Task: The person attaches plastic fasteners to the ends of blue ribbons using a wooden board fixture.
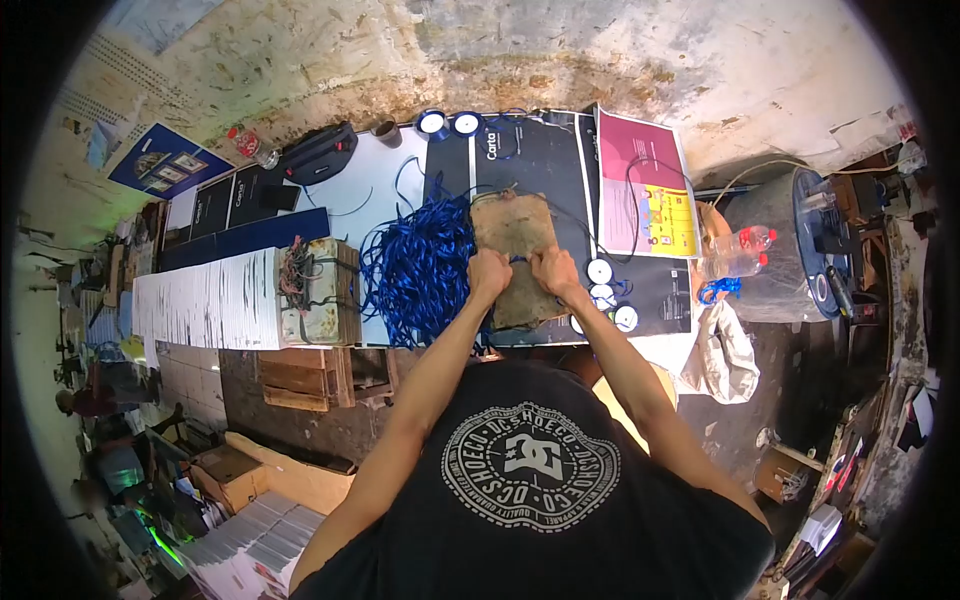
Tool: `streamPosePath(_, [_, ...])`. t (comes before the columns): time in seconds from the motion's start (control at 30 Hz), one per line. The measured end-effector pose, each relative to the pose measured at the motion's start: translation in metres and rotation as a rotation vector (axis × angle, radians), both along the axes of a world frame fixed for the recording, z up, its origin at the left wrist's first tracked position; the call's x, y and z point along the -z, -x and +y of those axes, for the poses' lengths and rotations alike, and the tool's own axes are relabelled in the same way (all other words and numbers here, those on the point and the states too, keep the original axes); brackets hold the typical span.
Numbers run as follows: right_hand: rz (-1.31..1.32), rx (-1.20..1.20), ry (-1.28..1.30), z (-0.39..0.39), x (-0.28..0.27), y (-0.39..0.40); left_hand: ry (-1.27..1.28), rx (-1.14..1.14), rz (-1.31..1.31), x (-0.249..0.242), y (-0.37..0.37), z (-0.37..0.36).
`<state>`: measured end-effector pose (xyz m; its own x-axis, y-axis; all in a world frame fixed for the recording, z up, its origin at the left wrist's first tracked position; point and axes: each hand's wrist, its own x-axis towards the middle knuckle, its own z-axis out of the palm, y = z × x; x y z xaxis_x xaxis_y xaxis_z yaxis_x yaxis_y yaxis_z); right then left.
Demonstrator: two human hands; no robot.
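A worn brown board (515,225) lies on the table in front of me, its edges ragged. Over it, both my hands are closed, a short gap apart. My left hand (490,275) is on the board's left edge, beside a big heap of shiny blue ribbon (418,265). My right hand (553,270) rests toward the board's right edge. A short stretch of blue ribbon (518,260) shows between the two fists, and the fingers of both appear wrapped round it. The ends inside the fists are hidden.
Left of the heap stands a long row of white paper stacks (210,298), ending at a tied block (325,290). White ribbon spools (602,295) lie to the right. Farther right are a pink-and-yellow poster (648,180) and plastic bottles (738,252). A dark bag (318,153) sits behind.
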<state>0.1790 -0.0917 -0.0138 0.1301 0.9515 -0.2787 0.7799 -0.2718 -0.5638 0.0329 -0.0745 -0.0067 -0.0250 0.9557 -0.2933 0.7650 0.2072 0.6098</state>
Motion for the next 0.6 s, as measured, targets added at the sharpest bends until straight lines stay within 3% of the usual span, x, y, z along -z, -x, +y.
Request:
streamPosePath(0.3, [-0.005, 0.017, -0.084, -0.028, -0.003, 0.005, 0.075, -0.176, -0.161, 0.017, 0.004, -0.025])
streamPosePath(0.43, [-0.126, 0.132, -0.069, 0.005, 0.006, 0.008, -0.119, -0.235, -0.031, 0.019, -0.001, 0.006])
streamPosePath(0.53, [-0.06, 0.202, -0.173, 0.026, 0.004, -0.013, -0.113, -0.407, -0.102, 0.029, 0.028, 0.036])
streamPosePath(0.6, [0.06, 0.083, -0.229, 0.032, -0.003, -0.038, -0.256, -0.336, -0.379, 0.012, 0.053, 0.04])
